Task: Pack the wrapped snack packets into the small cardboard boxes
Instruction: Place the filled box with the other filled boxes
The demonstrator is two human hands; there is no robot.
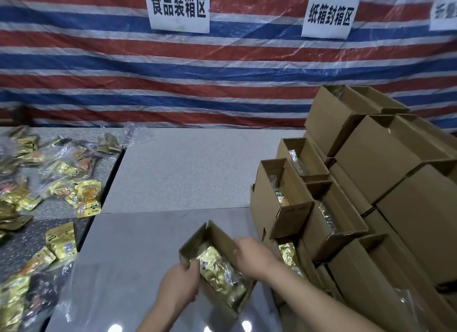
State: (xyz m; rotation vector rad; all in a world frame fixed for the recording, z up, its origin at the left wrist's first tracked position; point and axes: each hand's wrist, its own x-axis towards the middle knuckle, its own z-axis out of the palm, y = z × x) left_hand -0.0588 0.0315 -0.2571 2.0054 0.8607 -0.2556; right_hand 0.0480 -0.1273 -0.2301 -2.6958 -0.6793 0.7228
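Gold foil snack packets (pixel 220 270) lying inside a small open cardboard box (pixel 212 235) on the grey worktop (pixel 148 245), left hand (pixel 179 281) gripping its near wall, right hand (pixel 252 256) gripping its far wall, loose packets (pixel 61 242) at left, filled boxes (pixel 321 208) stacked at right.

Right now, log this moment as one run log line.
step: packing | left hand: grips small box near wall | right hand: on far wall | gold packets: inside box | filled boxes: stacked right
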